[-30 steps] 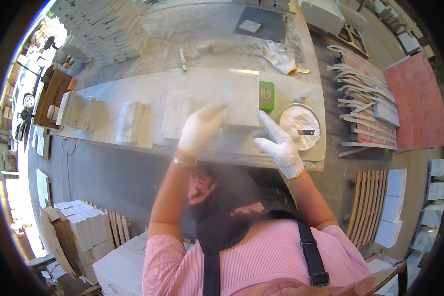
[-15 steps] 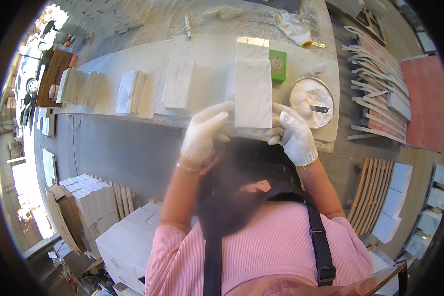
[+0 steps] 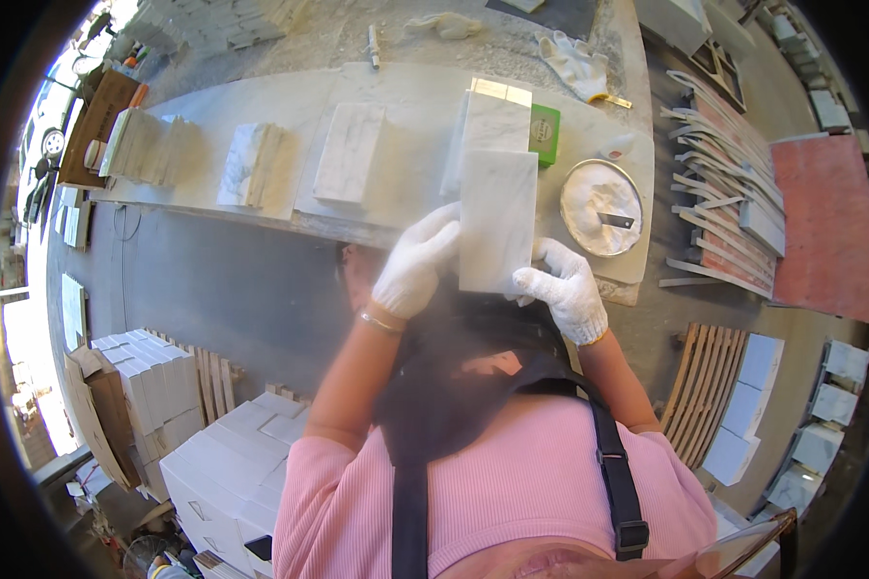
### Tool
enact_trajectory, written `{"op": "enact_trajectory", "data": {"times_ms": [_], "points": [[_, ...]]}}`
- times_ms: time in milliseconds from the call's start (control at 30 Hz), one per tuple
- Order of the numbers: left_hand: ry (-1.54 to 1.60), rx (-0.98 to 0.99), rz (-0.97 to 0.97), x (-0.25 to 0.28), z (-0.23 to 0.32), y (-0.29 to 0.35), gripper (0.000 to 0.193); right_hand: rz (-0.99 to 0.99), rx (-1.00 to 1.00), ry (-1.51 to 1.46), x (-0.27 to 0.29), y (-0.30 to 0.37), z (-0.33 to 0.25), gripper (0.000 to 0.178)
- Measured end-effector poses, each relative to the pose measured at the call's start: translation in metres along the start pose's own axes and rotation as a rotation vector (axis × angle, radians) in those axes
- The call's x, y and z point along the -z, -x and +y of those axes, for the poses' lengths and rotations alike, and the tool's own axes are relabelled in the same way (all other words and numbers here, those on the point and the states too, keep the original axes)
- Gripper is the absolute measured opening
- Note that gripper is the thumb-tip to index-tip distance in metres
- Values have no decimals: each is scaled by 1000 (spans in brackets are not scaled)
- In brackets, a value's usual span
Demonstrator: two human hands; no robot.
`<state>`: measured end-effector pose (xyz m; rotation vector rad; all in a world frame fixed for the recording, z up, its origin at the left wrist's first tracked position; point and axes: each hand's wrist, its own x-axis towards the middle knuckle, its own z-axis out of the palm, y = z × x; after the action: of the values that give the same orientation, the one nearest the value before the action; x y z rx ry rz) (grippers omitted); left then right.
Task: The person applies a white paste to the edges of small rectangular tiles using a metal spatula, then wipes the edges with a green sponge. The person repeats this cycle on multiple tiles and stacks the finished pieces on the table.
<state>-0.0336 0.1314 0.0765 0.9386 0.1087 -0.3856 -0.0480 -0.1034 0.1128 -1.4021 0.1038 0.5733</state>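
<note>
A white, grey-veined marble tile (image 3: 498, 224) is held off the bench's front edge, in front of a stack of like tiles (image 3: 497, 124). My left hand (image 3: 417, 262), in a white knit glove, grips its left edge. My right hand (image 3: 568, 292), gloved the same way, pinches the lower right corner between thumb and fingers. Some fingertips are hidden behind the tile. Right of it stands a round tub (image 3: 581, 234) of white paste with a dark-handled scraper (image 3: 616, 221) in it. A green box (image 3: 544, 135) lies beside the stack.
More tile stacks (image 3: 350, 154) stand along the bench to the left. A loose glove (image 3: 574, 66) and a white marker-like stick (image 3: 373, 46) lie at the back. On the right is a rack of pale strips (image 3: 714, 183). White cartons (image 3: 227, 463) are piled at lower left.
The tile has come down off the stack toward my body, baring the stack's top. My right hand has moved down with it and now pinches its lower right corner.
</note>
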Motion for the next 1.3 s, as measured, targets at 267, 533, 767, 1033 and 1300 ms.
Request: {"op": "enact_trajectory", "data": {"times_ms": [267,533,767,1033,1300], "points": [[-107,77,-109,-12,3,18,55,-13,17,103,6,19,7,34],[-115,133,-172,-17,-2,27,57,318,298,155,22,-15,-16,36],[-20,67,-111,-11,-19,20,46,131,172,257,6,6,-11,44],[196,109,-30,-19,-34,1,39,226,116,56,4,16,-9,32],[46,203,-239,-11,-30,22,48,249,250,38,23,12,-3,33]]}}
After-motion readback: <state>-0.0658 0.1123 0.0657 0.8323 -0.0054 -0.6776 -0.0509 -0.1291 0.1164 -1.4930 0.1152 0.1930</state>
